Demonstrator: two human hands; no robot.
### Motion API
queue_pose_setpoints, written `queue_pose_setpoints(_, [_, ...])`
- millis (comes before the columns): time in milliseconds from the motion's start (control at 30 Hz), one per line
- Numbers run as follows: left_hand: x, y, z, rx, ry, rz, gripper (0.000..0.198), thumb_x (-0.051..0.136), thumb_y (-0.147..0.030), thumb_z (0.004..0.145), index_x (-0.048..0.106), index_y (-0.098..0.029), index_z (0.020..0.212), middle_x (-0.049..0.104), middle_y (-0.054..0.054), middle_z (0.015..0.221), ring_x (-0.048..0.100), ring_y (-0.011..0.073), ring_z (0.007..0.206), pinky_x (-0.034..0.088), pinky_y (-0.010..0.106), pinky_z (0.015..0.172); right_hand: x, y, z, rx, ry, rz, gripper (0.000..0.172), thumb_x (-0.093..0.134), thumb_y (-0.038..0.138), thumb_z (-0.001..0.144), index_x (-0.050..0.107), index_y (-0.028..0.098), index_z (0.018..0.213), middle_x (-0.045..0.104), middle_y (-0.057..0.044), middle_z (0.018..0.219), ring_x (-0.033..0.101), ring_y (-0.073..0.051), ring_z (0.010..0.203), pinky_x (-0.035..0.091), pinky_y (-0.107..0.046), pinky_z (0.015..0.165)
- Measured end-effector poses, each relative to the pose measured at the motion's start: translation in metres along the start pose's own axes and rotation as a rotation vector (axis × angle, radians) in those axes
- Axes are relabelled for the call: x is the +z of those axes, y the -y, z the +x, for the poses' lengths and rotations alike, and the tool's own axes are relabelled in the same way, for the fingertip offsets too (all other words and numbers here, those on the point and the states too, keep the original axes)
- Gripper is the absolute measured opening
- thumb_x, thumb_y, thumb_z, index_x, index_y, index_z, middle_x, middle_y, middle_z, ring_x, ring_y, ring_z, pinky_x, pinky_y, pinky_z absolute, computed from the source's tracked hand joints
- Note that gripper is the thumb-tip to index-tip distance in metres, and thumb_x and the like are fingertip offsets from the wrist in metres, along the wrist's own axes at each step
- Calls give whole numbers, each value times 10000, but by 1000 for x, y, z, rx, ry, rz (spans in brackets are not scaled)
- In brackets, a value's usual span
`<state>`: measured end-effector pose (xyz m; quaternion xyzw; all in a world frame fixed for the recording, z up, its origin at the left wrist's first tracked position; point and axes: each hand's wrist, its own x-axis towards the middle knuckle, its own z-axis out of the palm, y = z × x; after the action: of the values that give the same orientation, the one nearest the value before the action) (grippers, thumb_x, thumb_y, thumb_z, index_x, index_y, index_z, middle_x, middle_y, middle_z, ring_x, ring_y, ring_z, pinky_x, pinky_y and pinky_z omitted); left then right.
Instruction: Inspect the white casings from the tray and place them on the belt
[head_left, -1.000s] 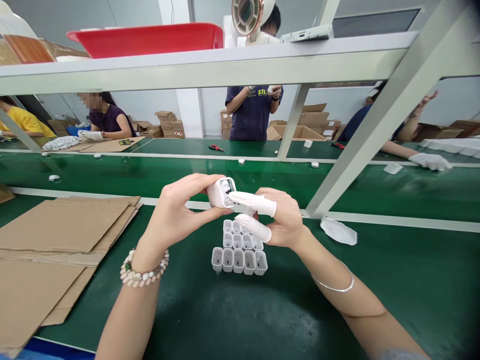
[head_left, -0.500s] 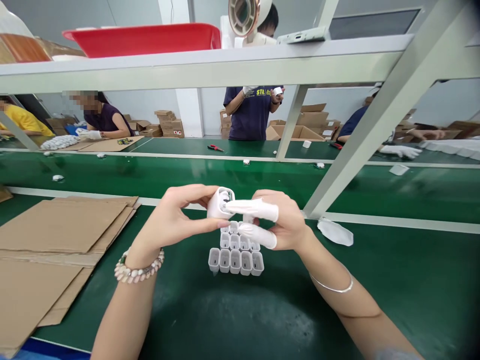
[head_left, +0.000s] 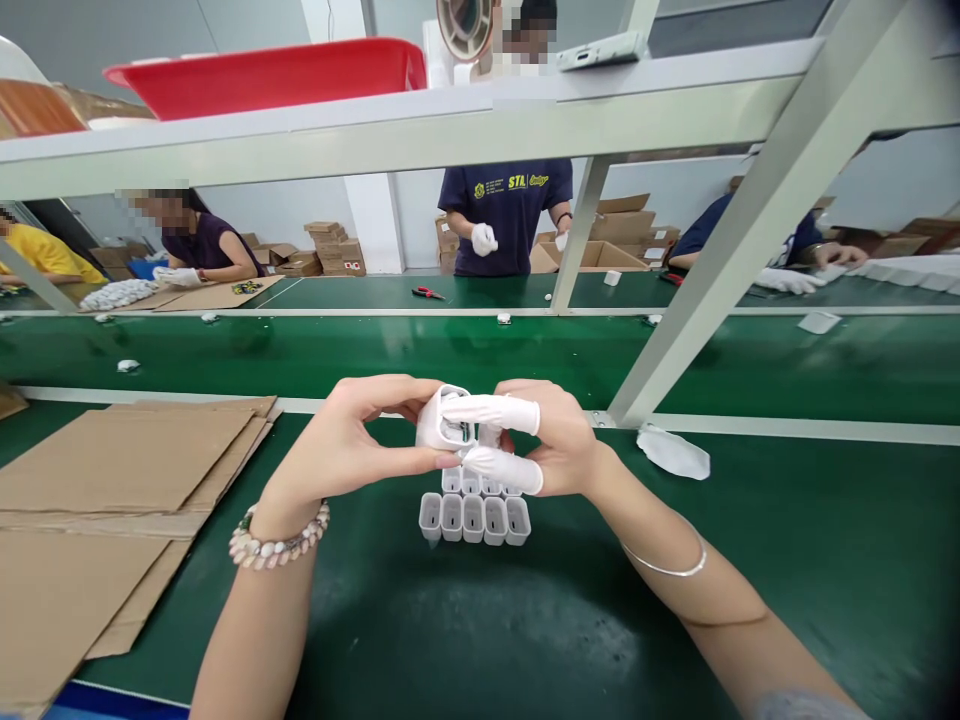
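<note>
My left hand pinches a small white plastic housing between thumb and fingers, its open end facing right. My right hand, with white finger cots on two fingers, is closed against that open end, the fingertips pressing at the inside of the housing. Both hands hover just above a cluster of several empty white housings standing open side up on the green table.
Flattened cardboard sheets lie at the left. A white piece lies at the right near a slanted metal frame post. A shelf above holds a red tray. Other people work across the green conveyor belt, with scissors on it.
Both hands, still on the housing, have dropped slightly toward the cluster. The person across the belt has lowered both hands.
</note>
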<state>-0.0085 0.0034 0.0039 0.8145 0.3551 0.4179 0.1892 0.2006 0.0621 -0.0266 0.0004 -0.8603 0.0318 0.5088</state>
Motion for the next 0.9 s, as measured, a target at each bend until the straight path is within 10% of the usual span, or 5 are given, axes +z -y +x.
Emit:
queue_pose_setpoints(300, [-2,-1,3,-19,85,17,410,809,-326,699,715,-212,1081,747,56,942,688,192,797,611,296,710,-7,-5,0,-110,197,-212,272,554,428,915,651,183,851,477,39,509,374,-111,448,294,-273,480])
queue_pose_setpoints(500, [-3,8,3,-28,66,-62,440,811,-327,698,711,-258,1121,749,64,1022,706,236,873,624,363,788,-12,2,1,109,69,-30,251,502,393,942,638,213,1051,548,43,541,481,-121,480,415,-270,549])
queue_pose_setpoints(900, [-4,8,2,-18,67,-128,449,843,-247,656,723,-224,1088,747,68,1009,701,224,888,613,341,807,1,-8,-3,-117,43,-25,225,496,363,942,642,202,885,484,52,484,413,-107,438,332,-261,478])
